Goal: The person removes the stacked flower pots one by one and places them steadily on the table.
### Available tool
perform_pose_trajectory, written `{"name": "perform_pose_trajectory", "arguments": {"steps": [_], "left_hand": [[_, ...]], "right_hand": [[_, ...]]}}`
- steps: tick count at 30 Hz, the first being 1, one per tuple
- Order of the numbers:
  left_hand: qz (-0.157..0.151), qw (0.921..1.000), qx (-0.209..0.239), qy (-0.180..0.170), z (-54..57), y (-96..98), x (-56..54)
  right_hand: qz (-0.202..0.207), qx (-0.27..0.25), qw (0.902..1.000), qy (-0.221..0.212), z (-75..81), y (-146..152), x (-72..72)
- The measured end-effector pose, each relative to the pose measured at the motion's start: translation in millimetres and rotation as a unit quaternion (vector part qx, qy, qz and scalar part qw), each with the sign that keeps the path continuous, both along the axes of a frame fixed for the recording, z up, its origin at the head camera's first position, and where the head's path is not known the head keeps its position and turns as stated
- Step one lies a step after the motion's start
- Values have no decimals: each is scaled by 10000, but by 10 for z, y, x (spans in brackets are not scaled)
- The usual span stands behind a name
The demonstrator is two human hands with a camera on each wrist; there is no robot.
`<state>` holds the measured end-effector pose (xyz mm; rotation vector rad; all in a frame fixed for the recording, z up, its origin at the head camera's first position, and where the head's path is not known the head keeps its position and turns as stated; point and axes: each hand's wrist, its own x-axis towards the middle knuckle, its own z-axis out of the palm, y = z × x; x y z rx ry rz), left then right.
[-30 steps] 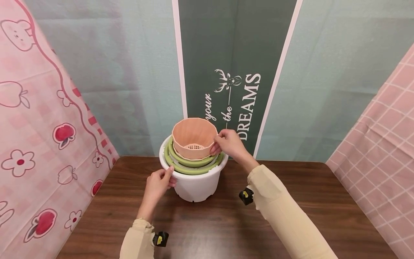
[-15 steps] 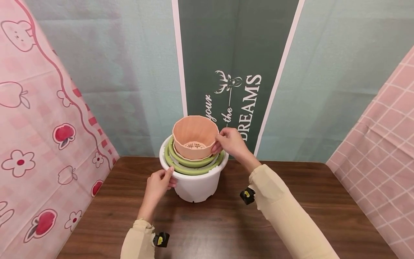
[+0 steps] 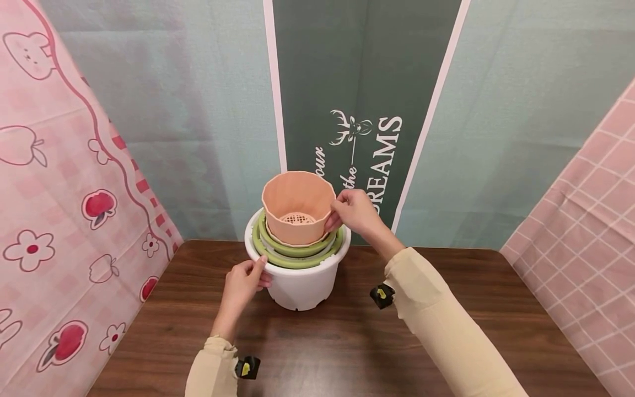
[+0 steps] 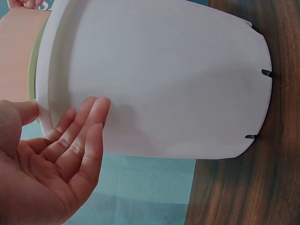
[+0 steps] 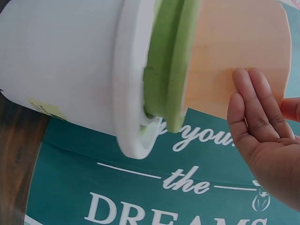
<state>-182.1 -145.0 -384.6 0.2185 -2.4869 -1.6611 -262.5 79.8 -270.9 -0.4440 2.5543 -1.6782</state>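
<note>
Several nested flower pots stand upright on the table. Outermost is a large white flower pot (image 3: pixel 300 289), with green pot rims (image 3: pixel 297 264) inside it. A peach flower pot (image 3: pixel 295 230), with a fluted wall and a grid of holes in its base, sits raised and slightly tilted at the top; its bottom is hidden. Just below it shows another scalloped peach edge (image 3: pixel 284 242). My right hand (image 3: pixel 354 212) pinches the peach pot's right rim, fingers along the outside wall (image 5: pixel 220 65). With thumb at the rim and fingers outside, my left hand (image 3: pixel 243 281) holds the white pot's left front.
The brown wooden table (image 3: pixel 317 353) extends in front of the pots and to both sides. A teal and dark green printed cloth (image 3: pixel 367 66) hangs close behind them. Pink patterned cloths (image 3: pixel 59 220) flank the table left and right.
The peach pot has risen a little out of the stack and tilted slightly, with my right hand moving up alongside it. My left hand and the white pot stay where they were.
</note>
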Motion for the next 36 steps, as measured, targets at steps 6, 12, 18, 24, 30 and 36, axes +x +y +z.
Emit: {"name": "perform_pose_trajectory", "arguments": {"steps": [6,12,18,24,30,36], "left_hand": [[-19,10000,24,-11,13,2,8],[-33,10000,35,-44,12,-12,17],[-22,9999,60,-89,1,-22,12],[-36,9999,71,-66,5,-37,22],[-50,10000,49,-38,11,-45,43],[-79,9999,71,-20,9,-52,60]], "right_hand": [[63,137,9999,32,123,27,24],[91,163,9998,109,207,40,58],[83,58,9999,116,271,55,87],[76,-71,9999,121,344,89,116],[15,-83,9999,109,392,158,133],[-168,125,9997,152,431,221,169]]}}
